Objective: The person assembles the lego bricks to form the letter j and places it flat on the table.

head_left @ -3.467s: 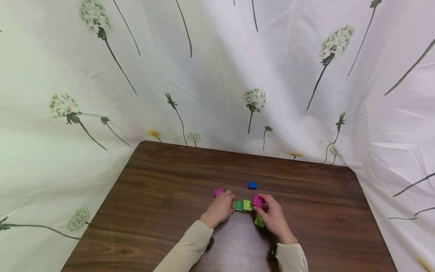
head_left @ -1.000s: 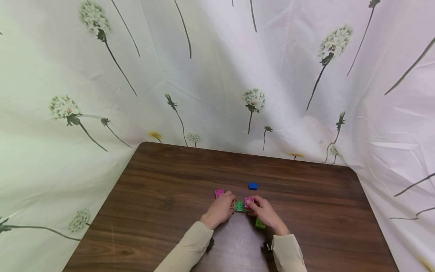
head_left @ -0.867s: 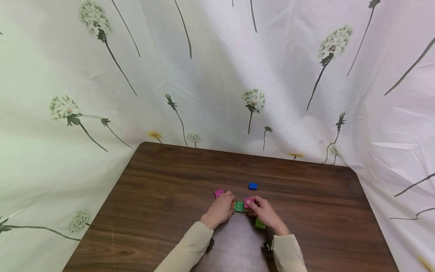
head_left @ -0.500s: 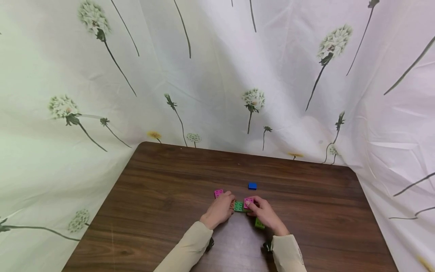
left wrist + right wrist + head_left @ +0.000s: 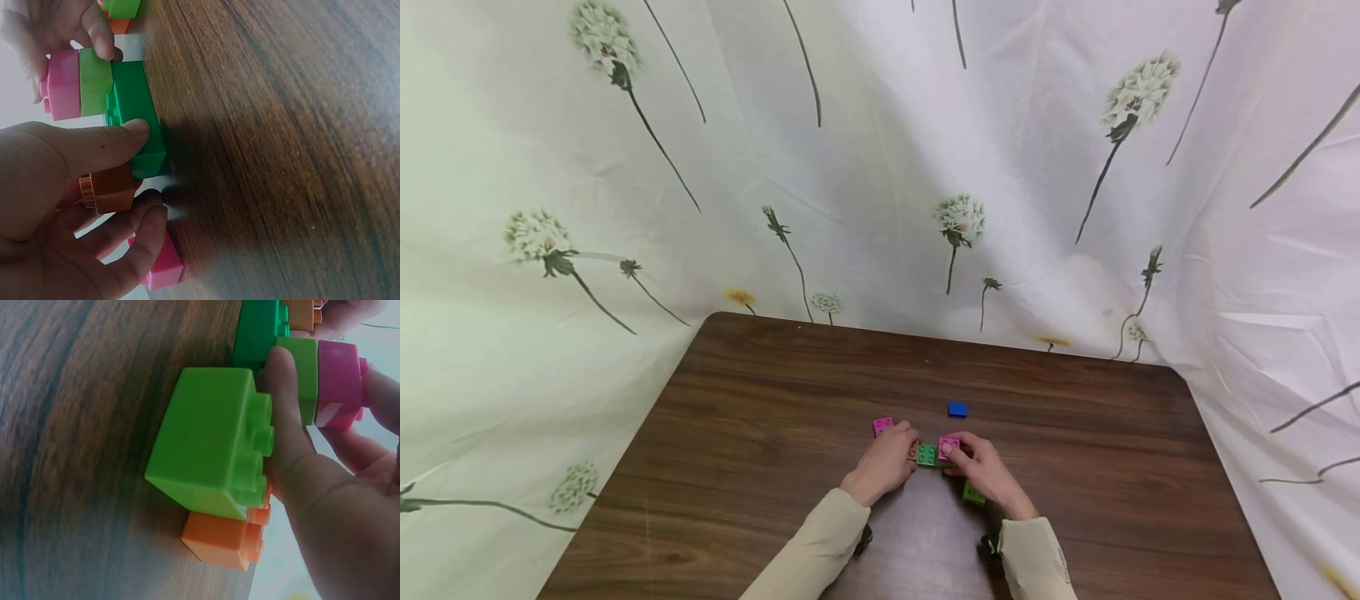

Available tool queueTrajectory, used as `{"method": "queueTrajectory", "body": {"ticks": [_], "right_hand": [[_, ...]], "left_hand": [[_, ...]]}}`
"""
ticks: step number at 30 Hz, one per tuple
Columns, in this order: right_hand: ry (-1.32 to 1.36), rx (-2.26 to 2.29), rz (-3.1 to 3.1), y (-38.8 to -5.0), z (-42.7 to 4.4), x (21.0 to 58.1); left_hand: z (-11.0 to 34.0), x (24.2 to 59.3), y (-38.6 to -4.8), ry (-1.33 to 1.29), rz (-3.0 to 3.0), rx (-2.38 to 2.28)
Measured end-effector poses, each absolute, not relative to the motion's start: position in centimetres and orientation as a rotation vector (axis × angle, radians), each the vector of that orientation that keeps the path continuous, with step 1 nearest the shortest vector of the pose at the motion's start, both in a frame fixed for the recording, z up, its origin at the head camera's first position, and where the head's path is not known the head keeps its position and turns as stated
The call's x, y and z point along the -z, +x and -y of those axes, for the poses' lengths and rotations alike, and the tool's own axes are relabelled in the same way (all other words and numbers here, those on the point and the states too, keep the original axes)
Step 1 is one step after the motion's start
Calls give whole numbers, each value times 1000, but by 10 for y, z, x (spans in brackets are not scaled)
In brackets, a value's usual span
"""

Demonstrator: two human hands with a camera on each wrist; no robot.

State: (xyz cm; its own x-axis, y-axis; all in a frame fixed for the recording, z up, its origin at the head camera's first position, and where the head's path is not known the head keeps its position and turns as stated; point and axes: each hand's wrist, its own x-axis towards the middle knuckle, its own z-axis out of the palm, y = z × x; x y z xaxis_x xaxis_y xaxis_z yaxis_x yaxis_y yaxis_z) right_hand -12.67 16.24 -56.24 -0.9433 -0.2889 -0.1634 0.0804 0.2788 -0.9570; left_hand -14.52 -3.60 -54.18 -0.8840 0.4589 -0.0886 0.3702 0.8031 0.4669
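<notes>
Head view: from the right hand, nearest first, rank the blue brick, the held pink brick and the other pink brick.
1. Held pink brick: in the right hand's grip.
2. Blue brick: just beyond that hand.
3. Other pink brick: off to the left, by the left hand.

Smooth, shiny plastic on the dark green brick (image 5: 132, 90), and on the pink brick (image 5: 64, 85) too! The tabletop (image 5: 760, 400) shows wood grain, the backdrop (image 5: 865, 183) creased cloth.
</notes>
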Motion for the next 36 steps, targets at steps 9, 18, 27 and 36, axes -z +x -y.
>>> {"method": "queueTrajectory", "body": {"ticks": [9, 18, 27, 36], "right_hand": [[-195, 1727, -2241, -127, -163, 563], [-200, 1759, -2237, -127, -161, 564], [-193, 1718, -2249, -125, -162, 560], [-168, 1695, -2263, -124, -161, 563]], "left_hand": [[36, 542, -144, 633, -2794, -658], [36, 541, -144, 631, -2804, -654], [35, 543, -143, 645, -2831, -652], [38, 545, -138, 754, -2898, -508]]}}
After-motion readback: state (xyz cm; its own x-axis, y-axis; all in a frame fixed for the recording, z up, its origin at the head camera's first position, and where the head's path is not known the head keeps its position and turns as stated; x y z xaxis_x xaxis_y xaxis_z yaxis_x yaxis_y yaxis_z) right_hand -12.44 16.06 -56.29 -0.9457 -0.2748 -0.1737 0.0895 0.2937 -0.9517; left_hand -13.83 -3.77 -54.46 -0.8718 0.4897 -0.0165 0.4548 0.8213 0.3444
